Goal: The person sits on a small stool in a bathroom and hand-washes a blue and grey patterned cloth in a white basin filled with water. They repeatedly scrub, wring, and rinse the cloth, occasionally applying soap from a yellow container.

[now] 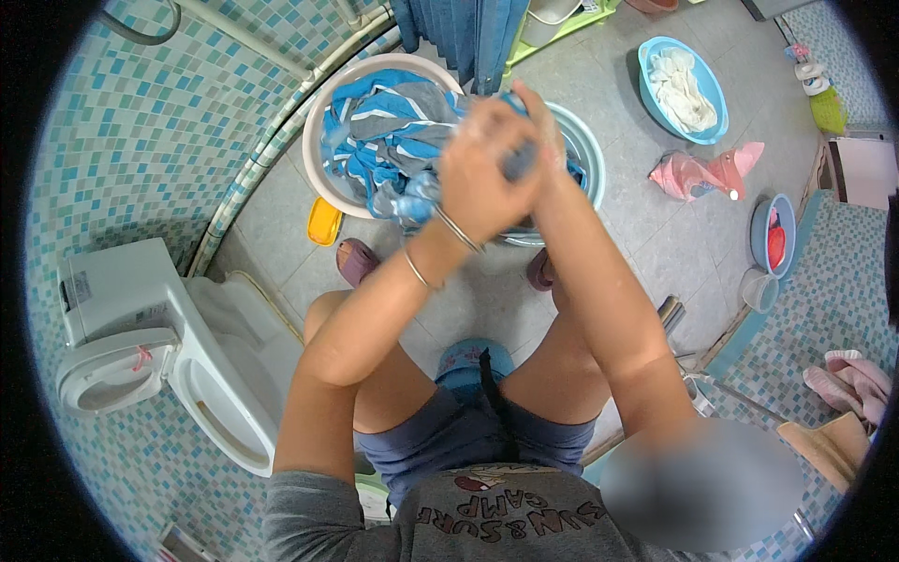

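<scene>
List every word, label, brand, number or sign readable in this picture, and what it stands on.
Grey T-shirt: dark printed lettering, upside down in this view; legible, but not copied out here.
White toilet tank: small labels, too small to read.
Striped blue-and-grey clothing in the basin: no lettering can be made out.

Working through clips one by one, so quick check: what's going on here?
The person's left hand and right hand meet around a bunched blue-grey cloth, too blurred to tell the exact grip. They are above two basins: a pale basin heaped with striped fabric, and a partly hidden light-blue basin.
</scene>
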Tool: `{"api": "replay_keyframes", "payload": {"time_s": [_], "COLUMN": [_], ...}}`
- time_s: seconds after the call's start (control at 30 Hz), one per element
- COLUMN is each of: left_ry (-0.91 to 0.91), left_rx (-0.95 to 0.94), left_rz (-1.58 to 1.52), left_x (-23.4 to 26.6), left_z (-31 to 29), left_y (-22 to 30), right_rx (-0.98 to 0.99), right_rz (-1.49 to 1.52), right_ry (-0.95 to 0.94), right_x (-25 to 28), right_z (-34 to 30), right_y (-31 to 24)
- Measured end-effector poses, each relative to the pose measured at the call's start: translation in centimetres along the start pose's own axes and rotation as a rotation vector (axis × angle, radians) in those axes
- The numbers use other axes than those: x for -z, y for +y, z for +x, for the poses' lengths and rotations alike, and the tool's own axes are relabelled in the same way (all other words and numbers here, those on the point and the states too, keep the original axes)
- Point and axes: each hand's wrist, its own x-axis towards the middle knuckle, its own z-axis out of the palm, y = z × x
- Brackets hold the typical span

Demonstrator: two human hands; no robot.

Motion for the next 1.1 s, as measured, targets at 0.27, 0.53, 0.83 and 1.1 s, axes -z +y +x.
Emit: {"api": "replay_keyframes", "payload": {"time_s": [0.27, 0.53, 0.83, 1.1], "left_ry": [0.108, -1.055, -0.263, -0.322], "left_rx": [0.346, 0.78, 0.715, 0.621], "left_rz": [-0.389, -0.428, -0.833, -1.188], "left_x": [3.0, 6.7, 9.5, 10.5], "left_z": [1.9, -0.1, 1.4, 2.1], "left_y": [-7.1, -6.8, -9.8, -8.6], "right_rx": [0.391, 0.652, 0.363, 0.016], "right_rz": [-0.481, -0.715, -1.628, -1.938], "right_ry": [0.111, -0.044, -0.177, 0.134], "right_x": [-5.4, -2.9, -0.4, 4.7], "right_z": [-4.7, -4.6, -4.8, -0.9], "right_y": [2.2, -3.4, -2.8, 0.3]}}
